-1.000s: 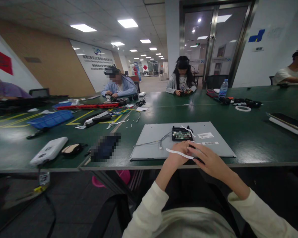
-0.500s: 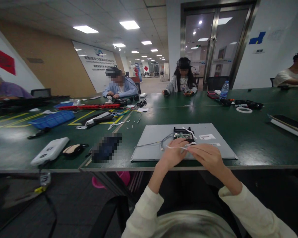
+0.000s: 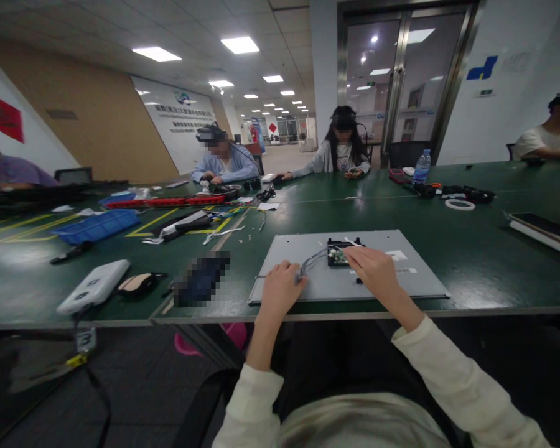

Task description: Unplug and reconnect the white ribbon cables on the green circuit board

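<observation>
A flat grey metal panel (image 3: pixel 317 289) lies on the green table in front of me. In its middle sits a black bracket with a green circuit board (image 3: pixel 338 256), partly covered by my right hand. My left hand (image 3: pixel 282 289) rests over the panel's left part, thumb and fingers closed around thin grey cables (image 3: pixel 310 261) that run toward the board. Fingertips of my right hand (image 3: pixel 376 272) are pinched together over the board; what they hold is hidden. A white strip (image 3: pixel 353 241) shows just beyond those fingertips.
Left of the panel lie a dark blurred-out object (image 3: pixel 201 280), a mouse (image 3: pixel 140 283), a white device (image 3: pixel 94 286) and a blue tray (image 3: pixel 98 227). A white box with a dark top (image 3: pixel 544 233) is at right. Several people sit around the table.
My left hand has moved left, from the board to the cables. My right hand has moved slightly up and left over the board. The co-worker opposite has stretched an arm out sideways.
</observation>
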Demonstrator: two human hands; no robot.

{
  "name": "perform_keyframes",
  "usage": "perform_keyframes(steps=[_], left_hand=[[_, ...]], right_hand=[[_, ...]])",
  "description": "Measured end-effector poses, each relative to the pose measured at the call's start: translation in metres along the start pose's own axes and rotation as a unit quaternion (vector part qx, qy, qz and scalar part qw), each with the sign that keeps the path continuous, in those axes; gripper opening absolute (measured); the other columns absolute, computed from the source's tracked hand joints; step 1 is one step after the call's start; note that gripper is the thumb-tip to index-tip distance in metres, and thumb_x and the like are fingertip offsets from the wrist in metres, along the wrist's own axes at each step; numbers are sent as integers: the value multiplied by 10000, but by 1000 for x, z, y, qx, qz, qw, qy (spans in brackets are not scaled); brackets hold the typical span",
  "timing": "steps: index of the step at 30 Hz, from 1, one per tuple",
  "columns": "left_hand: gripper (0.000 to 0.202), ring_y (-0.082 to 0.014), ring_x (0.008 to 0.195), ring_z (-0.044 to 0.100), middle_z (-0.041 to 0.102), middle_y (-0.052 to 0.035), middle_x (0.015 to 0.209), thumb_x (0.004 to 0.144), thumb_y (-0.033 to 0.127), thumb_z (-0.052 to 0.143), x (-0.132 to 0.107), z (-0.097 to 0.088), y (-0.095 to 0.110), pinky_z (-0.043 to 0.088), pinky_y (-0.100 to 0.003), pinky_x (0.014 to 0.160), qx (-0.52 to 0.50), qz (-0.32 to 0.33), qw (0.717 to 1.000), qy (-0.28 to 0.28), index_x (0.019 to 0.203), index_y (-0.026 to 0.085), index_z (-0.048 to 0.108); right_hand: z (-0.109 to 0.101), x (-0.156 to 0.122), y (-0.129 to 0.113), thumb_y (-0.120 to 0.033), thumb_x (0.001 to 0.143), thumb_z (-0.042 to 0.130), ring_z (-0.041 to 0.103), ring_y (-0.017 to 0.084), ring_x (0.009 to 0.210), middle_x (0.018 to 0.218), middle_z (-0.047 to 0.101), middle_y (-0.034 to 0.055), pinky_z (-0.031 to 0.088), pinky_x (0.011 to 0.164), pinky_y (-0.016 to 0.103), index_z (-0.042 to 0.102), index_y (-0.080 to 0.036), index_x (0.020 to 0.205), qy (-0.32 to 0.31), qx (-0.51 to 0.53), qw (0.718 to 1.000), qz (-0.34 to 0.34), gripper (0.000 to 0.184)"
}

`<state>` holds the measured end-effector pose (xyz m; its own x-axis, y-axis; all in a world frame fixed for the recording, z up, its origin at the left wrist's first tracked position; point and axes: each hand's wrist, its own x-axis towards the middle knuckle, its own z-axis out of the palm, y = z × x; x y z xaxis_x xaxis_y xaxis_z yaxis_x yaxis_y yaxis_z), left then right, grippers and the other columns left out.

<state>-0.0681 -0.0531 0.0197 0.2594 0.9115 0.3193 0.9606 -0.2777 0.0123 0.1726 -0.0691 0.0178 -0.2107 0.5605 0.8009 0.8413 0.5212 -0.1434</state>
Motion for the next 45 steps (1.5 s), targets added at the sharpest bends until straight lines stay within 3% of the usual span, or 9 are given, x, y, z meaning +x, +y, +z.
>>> perform_keyframes(steps=[12, 17, 27, 32, 38, 42, 45], left_hand=[[260, -191, 956, 585, 609, -72, 1000, 884, 166, 481, 10, 13, -8, 466, -297, 882, -60, 23, 997, 36, 1085, 191, 645], [235, -188, 926, 589, 611, -70, 971, 870, 145, 482, 10, 16, -5, 481, -302, 867, -67, 29, 997, 29, 962, 199, 691], [263, -205, 1062, 594, 633, -80, 1161, 829, 95, 483, 9, 35, -18, 466, -359, 978, -154, 79, 982, 73, 968, 181, 688], [229, -195, 977, 633, 689, -69, 1030, 815, 102, 506, 10, 34, -18, 484, -341, 946, -206, 92, 972, 63, 946, 176, 678], [282, -215, 997, 628, 676, -79, 1054, 801, 109, 512, 8, 28, -15, 491, -372, 939, -208, 66, 974, 66, 1042, 184, 638], [406, -215, 1183, 547, 593, -108, 1265, 794, 86, 488, 8, 30, -15, 423, -397, 1053, -205, 89, 971, 88, 1179, 163, 590], [507, -199, 1316, 444, 487, -100, 1420, 819, 68, 422, 9, 33, -16, 343, -407, 1128, -186, 121, 973, 63, 1310, 157, 518]], right_hand=[[48, 27, -27, -218, 977, 425, 654, 188, 898, 967, 709, 97, 456, 801, 276, 691, -181, 999, -114, -30, 993, -29, 269], [61, 25, -31, -209, 976, 431, 649, 190, 888, 971, 700, 91, 445, 750, 268, 670, -177, 1018, -156, -42, 986, -39, 245], [59, 32, -35, -186, 984, 398, 627, 187, 926, 1024, 680, 100, 419, 795, 274, 642, -162, 1049, -147, -59, 987, -20, 254], [64, 29, -41, -146, 944, 467, 632, 187, 906, 984, 680, 93, 438, 761, 264, 633, -153, 1003, -232, -64, 969, -60, 176], [68, 23, -46, -128, 941, 443, 639, 202, 919, 977, 677, 116, 469, 779, 279, 639, -127, 1009, -294, -65, 949, -89, 208], [67, 23, -47, -110, 935, 447, 642, 213, 925, 980, 677, 138, 478, 785, 293, 638, -107, 1009, -305, -56, 947, -86, 205], [70, 23, -45, -96, 933, 437, 647, 225, 923, 967, 680, 144, 486, 785, 306, 641, -95, 996, -305, -47, 947, -88, 213]])
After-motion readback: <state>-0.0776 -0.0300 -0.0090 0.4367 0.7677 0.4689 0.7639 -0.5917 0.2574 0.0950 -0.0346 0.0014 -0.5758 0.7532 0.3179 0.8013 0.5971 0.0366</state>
